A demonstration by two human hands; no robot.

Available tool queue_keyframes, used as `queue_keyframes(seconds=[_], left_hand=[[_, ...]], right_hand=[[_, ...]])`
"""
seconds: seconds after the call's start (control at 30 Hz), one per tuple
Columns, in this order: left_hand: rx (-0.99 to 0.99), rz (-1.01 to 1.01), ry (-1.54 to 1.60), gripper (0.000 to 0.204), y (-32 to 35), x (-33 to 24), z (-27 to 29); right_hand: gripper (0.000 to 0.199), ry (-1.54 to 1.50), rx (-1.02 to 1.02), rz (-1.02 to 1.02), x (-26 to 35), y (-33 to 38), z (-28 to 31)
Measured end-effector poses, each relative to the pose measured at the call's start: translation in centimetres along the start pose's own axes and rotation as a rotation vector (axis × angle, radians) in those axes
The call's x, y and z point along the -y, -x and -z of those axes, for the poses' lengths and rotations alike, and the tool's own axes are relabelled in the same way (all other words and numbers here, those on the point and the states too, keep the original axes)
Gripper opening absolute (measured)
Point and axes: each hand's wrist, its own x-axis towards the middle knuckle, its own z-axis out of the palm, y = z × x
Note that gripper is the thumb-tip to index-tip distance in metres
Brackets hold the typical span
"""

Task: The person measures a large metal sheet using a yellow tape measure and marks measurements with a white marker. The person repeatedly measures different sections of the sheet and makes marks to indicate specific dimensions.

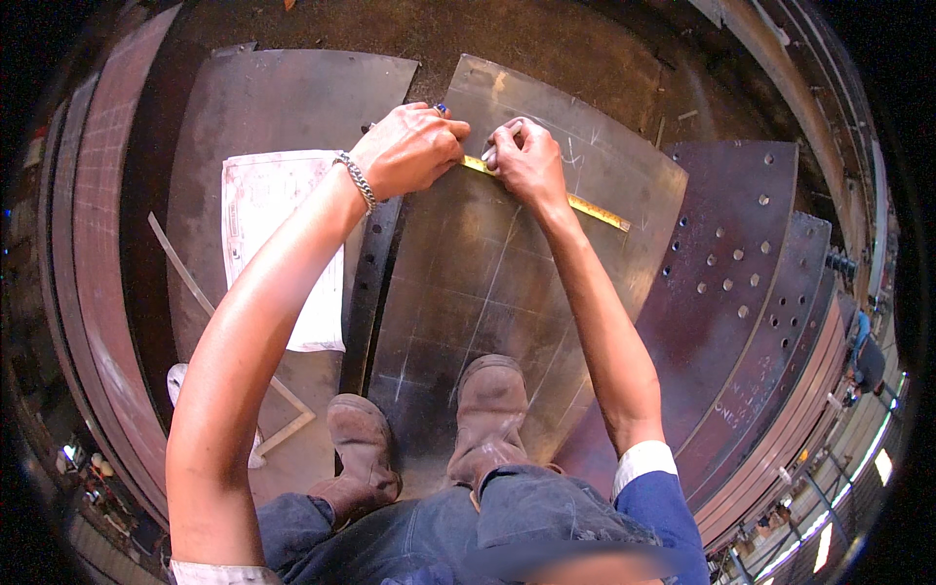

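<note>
Workshop floor w/ steel plates. Left hand fingers clamped on a blue marker, right hand fingers pressed together on yellow ruler, lying across centre steel plate; paper sheet left.

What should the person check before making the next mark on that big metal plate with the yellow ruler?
1. Yellow ruler lying flat on the metal plate: ok.
2. Right hand pressing the ruler down: ok, its fingers sit on the ruler's left end.
3. Left hand at the same end, with a small blue-tipped marker: ok, though the tip is hidden, so whether it touches the plate: cannot tell.
4. Ruler lined up with the scratched lines: cannot tell, the lines are too faint.
5. Boots steady: ok, the right boot stands on the plate, the left beside its edge.
6. Paper drawing within sight: ok, it lies on the sheet to the left.
</note>
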Motion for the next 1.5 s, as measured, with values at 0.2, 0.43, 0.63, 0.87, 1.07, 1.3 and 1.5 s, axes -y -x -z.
queue_keyframes(seconds=[0.2, 0.43, 0.63, 0.87, 1.07, 1.3, 1.5], left_hand=[[-0.015, -0.016, -0.008, 0.012, -0.1, 0.0, 0.1], [-0.015, -0.003, -0.008, 0.012, 0.1, 0.1, -0.2], [0.01, -0.003, -0.015, 0.012, 0.0, -0.2, -0.3], [0.031, 0.047, 0.014, 0.012, 0.1, 0.1, -0.2], [-0.014, 0.02, 0.036, 0.012, -0.3, -0.2, 0.0], [0.043, 0.031, 0.011, 0.012, -0.3, -0.3, 0.3], [0.034, 0.013, 0.04, 0.015, -0.8, -0.6, 0.6]], right_hand=[[0.026, 0.119, -0.026, 0.077, 0.6, 0.3, 0.2], [0.025, 0.156, -0.088, 0.145, 0.2, 0.5, -0.5], [0.018, 0.505, -0.562, 0.466, 1.1, -0.1, -1.0], [0.025, 0.14, -0.813, 0.371, 2.2, 1.9, 9.3], [0.019, 0.39, -0.633, 0.335, -3.8, 6.6, 14.5], [0.022, 0.498, -0.177, 0.382, -4.5, 10.4, 14.1], [0.022, 0.55, -0.136, 0.467, -6.8, 9.2, 12.8]])
